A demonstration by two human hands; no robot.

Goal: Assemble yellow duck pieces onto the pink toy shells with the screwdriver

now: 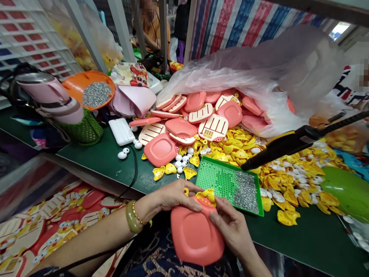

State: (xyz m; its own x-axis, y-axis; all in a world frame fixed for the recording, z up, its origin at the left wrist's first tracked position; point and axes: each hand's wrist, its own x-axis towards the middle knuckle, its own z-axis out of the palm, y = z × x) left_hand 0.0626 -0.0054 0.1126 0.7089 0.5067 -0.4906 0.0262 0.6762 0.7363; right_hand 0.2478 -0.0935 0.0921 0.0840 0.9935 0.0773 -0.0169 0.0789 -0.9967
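Observation:
My left hand and my right hand both grip a pink plastic shell held low over my lap, near the green table's front edge. My left fingers pinch its top left corner. Right-hand fingers press a small yellow plastic piece against the shell's top edge. A green bangle and a bead bracelet sit on my left wrist.
A green screw tray lies just beyond my hands. Behind it are heaps of pink shells, yellow pieces and white eye parts. A black-and-yellow power screwdriver hangs at right. An orange bowl of screws stands far left. Other people sit behind.

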